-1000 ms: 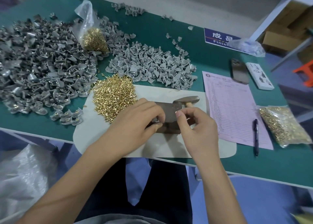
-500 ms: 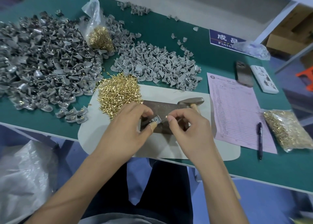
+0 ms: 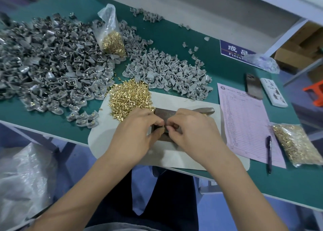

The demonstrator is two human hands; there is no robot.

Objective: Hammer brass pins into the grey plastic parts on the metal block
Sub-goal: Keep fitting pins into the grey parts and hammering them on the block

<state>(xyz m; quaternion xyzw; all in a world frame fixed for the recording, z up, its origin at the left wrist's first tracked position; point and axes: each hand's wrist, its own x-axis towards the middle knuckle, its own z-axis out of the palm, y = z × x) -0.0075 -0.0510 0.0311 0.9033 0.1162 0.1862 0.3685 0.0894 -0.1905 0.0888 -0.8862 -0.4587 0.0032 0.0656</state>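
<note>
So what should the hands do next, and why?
Probably the right hand lets go and reaches for the hammer. Both hands pinch together over the metal block, seemingly setting a pin in a part, and the hammer lies untouched just behind.

- I see the block (image 3: 165, 114), a dark flat metal slab, lying just right of the pins (image 3: 130, 100), a loose brass heap.
- Grey parts (image 3: 167, 75) lie heaped behind the block.
- The hammer head (image 3: 207, 110) touches its right edge.
</note>
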